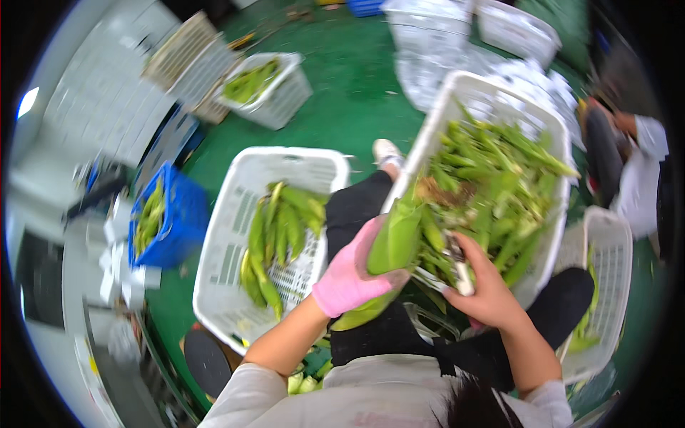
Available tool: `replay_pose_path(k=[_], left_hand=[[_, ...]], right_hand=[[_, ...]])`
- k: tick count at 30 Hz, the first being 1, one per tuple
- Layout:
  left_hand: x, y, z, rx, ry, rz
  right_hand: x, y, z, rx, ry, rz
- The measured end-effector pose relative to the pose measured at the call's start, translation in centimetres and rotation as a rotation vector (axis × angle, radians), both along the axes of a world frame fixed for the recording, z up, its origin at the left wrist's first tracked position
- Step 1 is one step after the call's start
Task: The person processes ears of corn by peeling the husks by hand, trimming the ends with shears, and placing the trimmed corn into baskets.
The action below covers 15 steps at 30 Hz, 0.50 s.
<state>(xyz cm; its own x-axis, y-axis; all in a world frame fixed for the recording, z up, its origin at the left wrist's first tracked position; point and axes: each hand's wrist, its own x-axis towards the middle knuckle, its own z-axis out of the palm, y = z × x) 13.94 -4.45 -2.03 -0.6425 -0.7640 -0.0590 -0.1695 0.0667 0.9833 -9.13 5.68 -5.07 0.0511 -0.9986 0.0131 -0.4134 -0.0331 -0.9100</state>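
Note:
My left hand (358,273), in a pink glove, grips an ear of corn in its green husk (396,235), with brown silk (444,192) at its far end. My bare right hand (484,289) holds a small hand tool with a white handle (462,275) and a dark metal part. It looks like pruning shears, but blur hides its exact form. Both hands are at the near edge of a tilted white plastic crate (423,142) heaped with green husk leaves (492,171). To the left, another white crate (214,289) holds several unpeeled corn ears (289,224).
A blue crate (184,219) and a white basket (283,101), both with green contents, stand farther left. Another person (637,176) sits at the right beside a white crate (610,289). Pale ears (305,382) lie near my left elbow. Clear plastic bags (423,75) lie beyond the crate.

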Motion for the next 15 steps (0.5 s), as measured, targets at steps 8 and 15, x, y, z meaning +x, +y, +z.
replay_pose_path(k=[8,15], left_hand=[[-6.6,-2.1,1.8,-0.201,-0.383,-0.401],[-8.2,-5.6,-0.1,0.098,-0.212,-0.28]], right_hand=[[-5.1,0.8,-1.0,-0.11,0.155,-0.129],[-5.4,1.3,-2.7,0.178,-0.479,-0.129]])
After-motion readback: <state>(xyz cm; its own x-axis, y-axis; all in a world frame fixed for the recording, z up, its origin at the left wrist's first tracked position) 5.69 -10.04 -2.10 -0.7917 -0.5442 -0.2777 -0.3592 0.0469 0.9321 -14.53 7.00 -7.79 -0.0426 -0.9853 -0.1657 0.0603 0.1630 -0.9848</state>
